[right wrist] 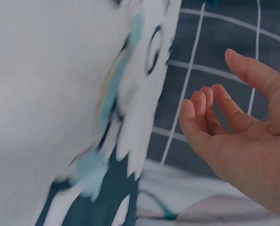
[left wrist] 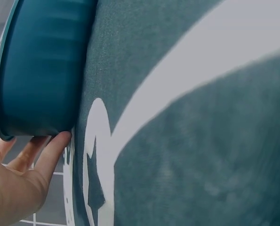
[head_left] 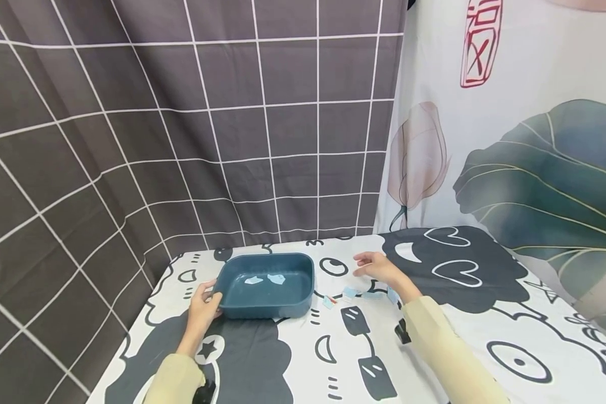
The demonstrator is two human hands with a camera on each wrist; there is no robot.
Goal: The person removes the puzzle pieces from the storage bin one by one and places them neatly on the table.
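A dark teal rectangular basin point(head_left: 265, 311) stands on the patterned cloth, with two small light blue pieces point(head_left: 276, 279) lying on its floor. My left hand point(head_left: 203, 306) grips the basin's left end, thumb by the rim and fingers against the outer wall, as the left wrist view also shows. Over the cloth to the right of the basin, my right hand point(head_left: 379, 266) hovers with loosely bent fingers and holds nothing. Below it lie several light blue pieces point(head_left: 350, 292), one with an orange-red mark point(head_left: 332, 300). In the right wrist view these pieces point(right wrist: 90, 172) are blurred.
A white cloth point(head_left: 303, 370) with black cartoon drawings covers the table. Behind it hangs a dark grey curtain point(head_left: 237, 129) with a white grid. At the right is a pale curtain point(head_left: 424, 67) with a leaf and flower print.
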